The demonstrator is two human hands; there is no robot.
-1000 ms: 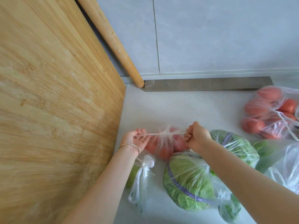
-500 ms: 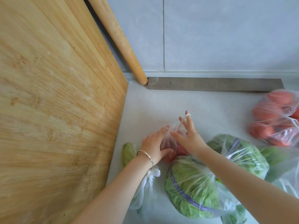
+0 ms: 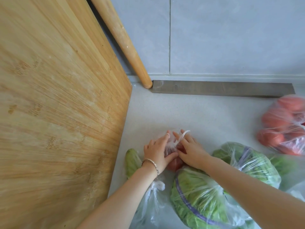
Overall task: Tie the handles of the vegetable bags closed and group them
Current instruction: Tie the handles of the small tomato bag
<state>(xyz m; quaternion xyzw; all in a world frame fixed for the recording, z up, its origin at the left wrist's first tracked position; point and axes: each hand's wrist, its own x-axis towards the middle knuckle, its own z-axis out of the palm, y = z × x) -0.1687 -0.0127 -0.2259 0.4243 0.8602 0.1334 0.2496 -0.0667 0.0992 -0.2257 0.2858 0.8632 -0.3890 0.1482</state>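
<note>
Pale speckled countertop (image 3: pixel 189 113) against a grey tiled wall (image 3: pixel 231 35), with a metal strip (image 3: pixel 222 88) along the base. A big bamboo cutting board (image 3: pixel 57 104) leans up on the left, and a wooden rolling pin (image 3: pixel 122 38) is propped behind it.

Both hands are on a small clear bag of tomatoes (image 3: pixel 175 163) sitting right in the middle of the counter, just behind the greens. The left hand (image 3: pixel 156 151), bracelet (image 3: pixel 152 164) on the wrist, lies over the bag's left side with fingers pretty much straight and the thumb against the bag. The right hand (image 3: pixel 192 150) is spread flat on the other side, and a twisted white handle end (image 3: pixel 184 135) pokes up beside its fingers.

A bagged cucumber (image 3: pixel 132 161) with a knotted top lies under the left wrist. Two bags of lettuce (image 3: pixel 198 202) (image 3: pixel 249 161) sit under the right forearm, touching each other. Another tomato bag (image 3: pixel 283 126) is well off to the right, a bit blurry.
</note>
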